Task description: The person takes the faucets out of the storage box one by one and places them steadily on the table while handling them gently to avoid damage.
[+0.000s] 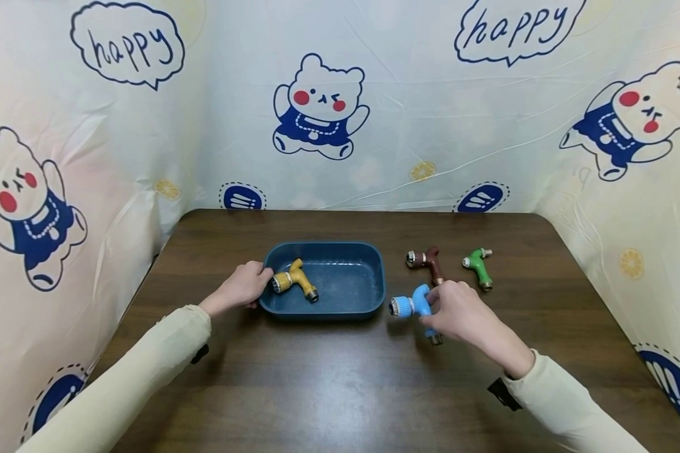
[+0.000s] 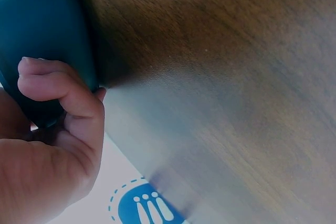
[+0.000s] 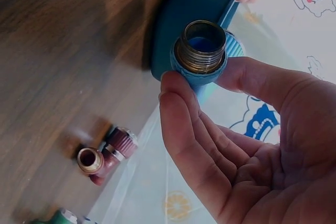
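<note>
My right hand [image 1: 459, 308] pinches a blue tap [image 1: 420, 301] between thumb and fingers, just right of the basin. In the right wrist view, the threaded metal end of the blue tap [image 3: 202, 51] faces the camera, and the tap is raised off the table. With its thumb and curled fingers, my left hand [image 1: 240, 284] grips the left end of a dark blue basin [image 1: 351, 280]. Inside the basin, toward its left side, lies a yellow tap [image 1: 299, 275]. The left wrist view shows the fingers [image 2: 68, 85] against the basin's outer wall.
Behind my right hand, a maroon tap [image 1: 432, 259] lies on the brown table [image 1: 317, 384], partly hidden by the hand. A green tap [image 1: 478, 267] lies farther right. Printed cloth [image 1: 396, 126] hangs along the back and both sides of the table.
</note>
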Motion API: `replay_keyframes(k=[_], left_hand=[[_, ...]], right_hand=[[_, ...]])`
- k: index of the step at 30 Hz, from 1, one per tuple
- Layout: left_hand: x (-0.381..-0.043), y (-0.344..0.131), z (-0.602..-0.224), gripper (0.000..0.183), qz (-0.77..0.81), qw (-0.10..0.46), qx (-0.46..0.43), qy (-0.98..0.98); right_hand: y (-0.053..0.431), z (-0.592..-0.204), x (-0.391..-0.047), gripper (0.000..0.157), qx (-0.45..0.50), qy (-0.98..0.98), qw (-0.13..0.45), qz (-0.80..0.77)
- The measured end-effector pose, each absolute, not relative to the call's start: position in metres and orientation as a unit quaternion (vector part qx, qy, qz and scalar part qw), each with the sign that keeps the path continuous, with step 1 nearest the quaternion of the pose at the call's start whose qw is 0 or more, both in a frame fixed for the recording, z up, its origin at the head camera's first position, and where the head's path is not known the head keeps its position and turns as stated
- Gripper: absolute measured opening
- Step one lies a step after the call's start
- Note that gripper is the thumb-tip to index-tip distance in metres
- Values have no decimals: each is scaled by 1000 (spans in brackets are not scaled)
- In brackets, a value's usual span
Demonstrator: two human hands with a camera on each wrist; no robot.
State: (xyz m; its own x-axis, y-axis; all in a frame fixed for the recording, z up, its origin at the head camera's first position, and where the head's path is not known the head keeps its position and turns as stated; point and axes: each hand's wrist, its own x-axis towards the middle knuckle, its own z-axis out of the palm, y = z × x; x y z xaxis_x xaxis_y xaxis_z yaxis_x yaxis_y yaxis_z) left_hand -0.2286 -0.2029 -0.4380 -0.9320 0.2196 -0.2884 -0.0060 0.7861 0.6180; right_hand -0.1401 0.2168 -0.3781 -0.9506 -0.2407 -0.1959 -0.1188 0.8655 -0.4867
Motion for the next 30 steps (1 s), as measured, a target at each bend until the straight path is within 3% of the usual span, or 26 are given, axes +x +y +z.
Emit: replay_keyframes(k=[30], left_hand=[[-227,-202,-438,36,322,168,61,930]], right_hand=[[230,-392,-134,30,-68,963,128,-226]])
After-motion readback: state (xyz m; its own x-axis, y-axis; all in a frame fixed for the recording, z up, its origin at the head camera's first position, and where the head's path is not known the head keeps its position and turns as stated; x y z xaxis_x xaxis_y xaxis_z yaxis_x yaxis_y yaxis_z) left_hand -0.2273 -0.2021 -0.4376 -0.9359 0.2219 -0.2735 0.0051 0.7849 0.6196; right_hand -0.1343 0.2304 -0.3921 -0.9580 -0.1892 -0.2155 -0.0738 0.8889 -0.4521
